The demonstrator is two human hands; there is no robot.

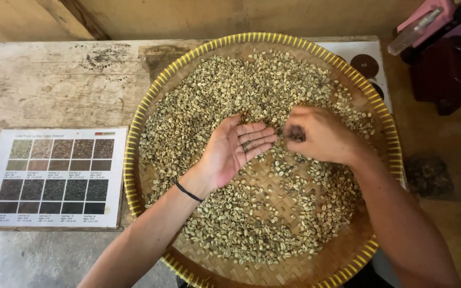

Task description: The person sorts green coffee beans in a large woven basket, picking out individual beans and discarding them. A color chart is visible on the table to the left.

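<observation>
On the worn wooden bench (54, 80), at about nine o'clock from the round tray, lies a white rectangular chart (54, 177) printed with two blocks of small colour swatches, running from pale green and tan in the upper rows to near black in the lower ones; a second white sheet with dark brown discs (366, 64) pokes out from under the tray at two o'clock, and a pink object with a clear bottle (417, 29) sits at the top right corner. Bare bench lies open to the left and above the chart, while the tray's near rim hangs over the bench edge at six o'clock. Filling the middle is a woven bamboo tray (134, 160) with a yellow-bound rim, spread with pale greenish unroasted beans (230, 85), thick at twelve and six o'clock and thinner at four o'clock where the weave shows. At the tray's centre the left hand (233, 149) lies palm up, fingers apart and flat, a few beans on them, a black band on the wrist. Just beside it at three o'clock, the right hand (318, 133) has its fingers pinched together on something small and dark
</observation>
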